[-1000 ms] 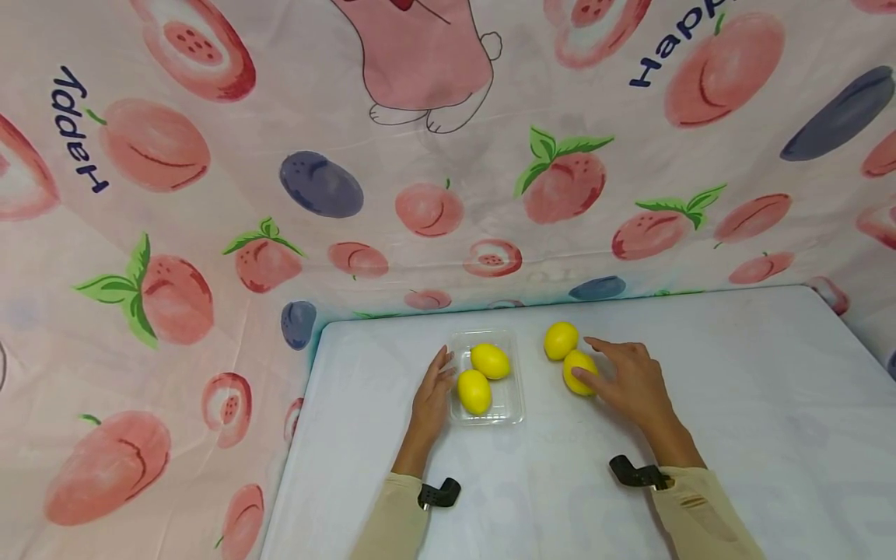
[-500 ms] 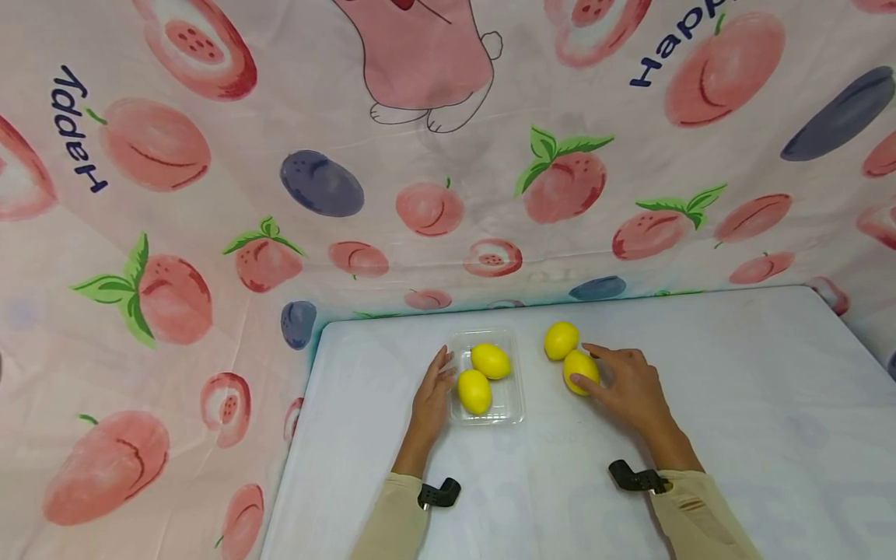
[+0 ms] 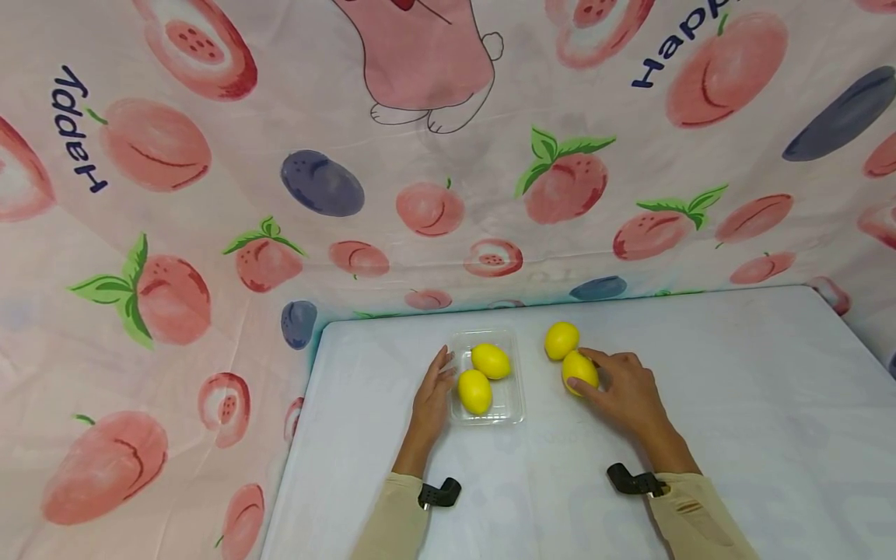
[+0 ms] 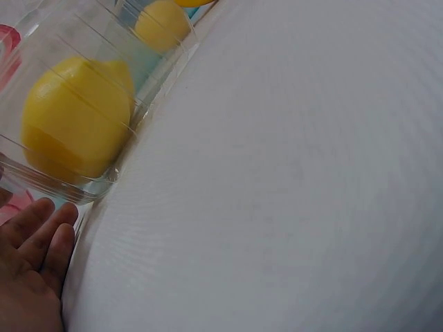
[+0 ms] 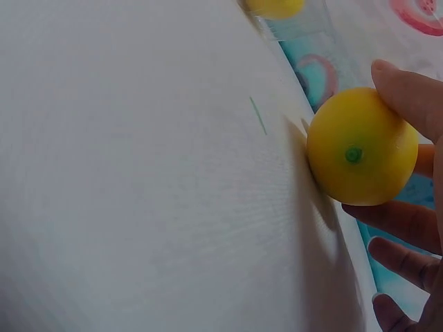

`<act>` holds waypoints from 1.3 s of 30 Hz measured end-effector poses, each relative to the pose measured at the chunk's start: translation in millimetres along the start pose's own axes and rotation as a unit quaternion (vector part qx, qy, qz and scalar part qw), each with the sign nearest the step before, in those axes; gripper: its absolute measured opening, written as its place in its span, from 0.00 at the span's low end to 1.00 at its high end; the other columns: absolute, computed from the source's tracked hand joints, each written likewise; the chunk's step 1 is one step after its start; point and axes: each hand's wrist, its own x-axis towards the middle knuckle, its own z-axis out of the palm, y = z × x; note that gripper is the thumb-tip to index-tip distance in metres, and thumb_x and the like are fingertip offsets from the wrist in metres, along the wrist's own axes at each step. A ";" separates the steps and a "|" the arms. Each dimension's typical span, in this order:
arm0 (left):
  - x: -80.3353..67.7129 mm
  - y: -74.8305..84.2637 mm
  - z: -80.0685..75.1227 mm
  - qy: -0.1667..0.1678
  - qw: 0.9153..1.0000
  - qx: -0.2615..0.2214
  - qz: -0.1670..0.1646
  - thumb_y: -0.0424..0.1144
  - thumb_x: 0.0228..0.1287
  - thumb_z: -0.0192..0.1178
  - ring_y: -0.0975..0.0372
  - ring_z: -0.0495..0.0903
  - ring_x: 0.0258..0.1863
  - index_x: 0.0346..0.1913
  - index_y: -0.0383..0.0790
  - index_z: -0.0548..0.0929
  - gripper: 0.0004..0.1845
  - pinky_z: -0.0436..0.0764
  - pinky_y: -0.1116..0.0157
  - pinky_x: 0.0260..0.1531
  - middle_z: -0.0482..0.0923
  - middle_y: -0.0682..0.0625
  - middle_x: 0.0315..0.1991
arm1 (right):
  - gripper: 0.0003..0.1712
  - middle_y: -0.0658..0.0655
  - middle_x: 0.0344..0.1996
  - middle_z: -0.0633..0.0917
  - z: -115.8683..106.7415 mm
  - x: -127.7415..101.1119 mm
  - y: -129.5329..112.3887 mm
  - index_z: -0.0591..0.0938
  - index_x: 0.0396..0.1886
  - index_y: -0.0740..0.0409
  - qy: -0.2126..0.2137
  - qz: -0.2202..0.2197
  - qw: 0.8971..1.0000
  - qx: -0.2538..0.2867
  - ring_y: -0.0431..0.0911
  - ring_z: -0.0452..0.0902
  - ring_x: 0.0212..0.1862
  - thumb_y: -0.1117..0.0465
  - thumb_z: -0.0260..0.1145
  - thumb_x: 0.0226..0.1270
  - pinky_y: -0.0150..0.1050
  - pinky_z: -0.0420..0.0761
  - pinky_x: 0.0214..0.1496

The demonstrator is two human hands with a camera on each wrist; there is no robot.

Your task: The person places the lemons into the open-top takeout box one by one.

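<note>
Right hand (image 3: 625,389) closed on lemon (image 3: 578,369); four lemons, two in tray (image 3: 518,373).

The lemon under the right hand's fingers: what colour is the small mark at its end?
Green, on the yellow lemon; the right wrist view shows it best.

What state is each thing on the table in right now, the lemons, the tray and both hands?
Clear tray: upright on the table, holding two lemons.
Far tray lemon: lying in the tray.
Near tray lemon: lying in the tray.
Back lemon: lying loose on the table, untouched.
Held lemon: on the table, inside the right hand's grip.
Left hand: fingers straight, resting against the tray's left side.
Right hand: fingers and thumb curled round the held lemon.
</note>
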 end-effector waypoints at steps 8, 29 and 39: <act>-0.3 0.2 -0.1 0.002 1.000 0.002 -0.001 0.39 0.79 0.43 0.52 0.72 0.70 0.80 0.55 0.60 0.30 0.65 0.47 0.75 0.68 0.53 0.76 | 0.36 0.65 0.51 0.88 0.5 -1.1 -1.3 0.81 0.65 0.53 0.015 -0.013 1.000 0.005 0.65 0.76 0.53 0.40 0.73 0.62 0.68 0.75 0.50; 1.1 0.4 -0.3 0.000 1.000 0.000 0.001 0.38 0.78 0.42 0.53 0.73 0.70 0.80 0.58 0.61 0.30 0.66 0.48 0.75 0.68 0.52 0.75 | 0.37 0.65 0.53 0.87 -2.1 -0.5 -7.9 0.81 0.65 0.53 0.012 0.005 1.000 0.010 0.63 0.75 0.56 0.39 0.73 0.62 0.67 0.73 0.56; 1.0 -0.8 -0.1 0.003 1.000 0.003 -0.003 0.40 0.78 0.43 0.53 0.73 0.70 0.80 0.59 0.61 0.30 0.66 0.48 0.75 0.68 0.54 0.75 | 0.37 0.65 0.50 0.88 -8.4 0.0 -24.0 0.82 0.64 0.54 0.032 -0.006 0.999 0.019 0.62 0.75 0.54 0.41 0.75 0.60 0.66 0.73 0.55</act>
